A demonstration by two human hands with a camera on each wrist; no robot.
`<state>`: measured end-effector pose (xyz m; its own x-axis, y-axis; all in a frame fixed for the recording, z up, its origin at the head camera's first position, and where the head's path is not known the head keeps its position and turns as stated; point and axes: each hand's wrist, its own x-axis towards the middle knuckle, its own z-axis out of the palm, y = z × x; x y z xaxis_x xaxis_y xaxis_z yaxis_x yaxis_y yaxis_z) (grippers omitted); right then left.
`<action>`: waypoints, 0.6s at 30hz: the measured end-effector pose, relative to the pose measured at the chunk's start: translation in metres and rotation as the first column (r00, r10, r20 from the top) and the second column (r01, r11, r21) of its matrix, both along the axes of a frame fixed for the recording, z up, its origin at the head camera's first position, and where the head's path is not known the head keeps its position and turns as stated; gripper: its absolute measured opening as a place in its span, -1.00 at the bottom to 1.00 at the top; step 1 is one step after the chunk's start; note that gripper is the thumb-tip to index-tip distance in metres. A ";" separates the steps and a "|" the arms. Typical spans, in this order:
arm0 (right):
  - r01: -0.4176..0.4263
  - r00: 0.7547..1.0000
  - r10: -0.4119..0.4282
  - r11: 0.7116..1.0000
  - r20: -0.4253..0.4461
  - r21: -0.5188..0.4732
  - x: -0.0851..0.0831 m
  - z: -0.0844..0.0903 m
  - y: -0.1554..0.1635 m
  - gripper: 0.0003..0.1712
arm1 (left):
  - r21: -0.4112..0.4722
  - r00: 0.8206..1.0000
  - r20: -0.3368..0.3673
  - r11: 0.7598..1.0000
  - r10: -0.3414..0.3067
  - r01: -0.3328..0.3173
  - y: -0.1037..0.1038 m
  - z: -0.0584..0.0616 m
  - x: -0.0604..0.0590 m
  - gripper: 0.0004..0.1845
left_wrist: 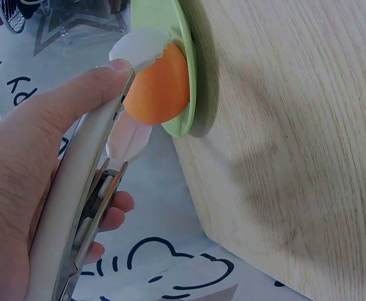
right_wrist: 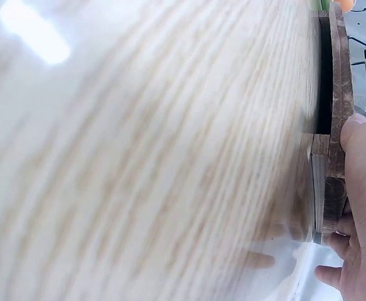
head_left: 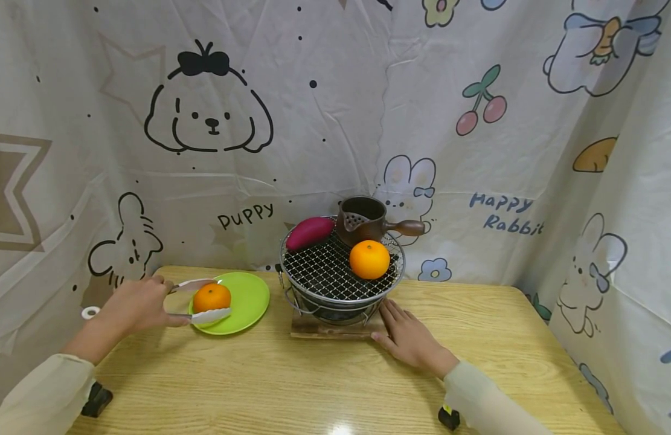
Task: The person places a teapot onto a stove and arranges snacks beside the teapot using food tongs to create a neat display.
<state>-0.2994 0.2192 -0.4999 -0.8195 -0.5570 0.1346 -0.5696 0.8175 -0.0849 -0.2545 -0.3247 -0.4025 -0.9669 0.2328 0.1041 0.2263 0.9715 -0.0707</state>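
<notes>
My left hand [head_left: 136,308] holds a pair of tongs [left_wrist: 86,188] with white scalloped tips. Those tips stand on either side of an orange [head_left: 212,298], which is over the lime-green plate [head_left: 253,308] at the left. My right hand [head_left: 411,338] grips the right front corner of the wooden base [head_left: 330,329] under a round grill [head_left: 319,266]. In the right wrist view its thumb lies on the board's upper edge and the other fingers bend down along the side. On the grill's wire mesh sits a second orange [head_left: 369,260].
A purple sweet potato [head_left: 310,234] and a brown pot [head_left: 370,223] with a side handle share the grill's mesh behind the second orange. Printed cloth [head_left: 324,121] hangs around the back and sides of the wooden table [head_left: 248,386].
</notes>
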 end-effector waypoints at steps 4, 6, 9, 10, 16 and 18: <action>0.000 1.000 0.000 1.000 0.001 -0.002 0.000 0.000 0.000 -0.12 | -0.008 1.000 -0.001 1.000 -0.005 0.005 0.000 0.000 0.000 -0.13; -0.001 1.000 0.001 1.000 0.001 -0.003 0.000 0.001 0.000 -0.12 | -0.010 1.000 -0.010 1.000 -0.010 0.010 0.000 -0.001 0.000 -0.14; -0.002 1.000 0.002 1.000 0.003 -0.005 0.000 0.001 0.000 -0.12 | -0.010 1.000 -0.019 1.000 -0.015 0.015 0.000 -0.002 0.001 -0.13; -0.001 1.000 0.002 1.000 0.003 -0.005 0.000 0.001 0.000 -0.12 | -0.012 1.000 -0.022 1.000 -0.015 0.015 0.000 -0.002 0.001 -0.13; 0.001 1.000 -0.001 1.000 0.009 0.004 0.001 0.001 -0.001 -0.12 | -0.019 1.000 -0.020 1.000 -0.010 0.010 0.000 -0.003 0.001 -0.12; 0.003 1.000 -0.003 1.000 0.014 -0.001 0.001 0.002 -0.001 -0.12 | -0.018 1.000 -0.015 1.000 -0.010 0.009 0.000 -0.003 0.001 -0.11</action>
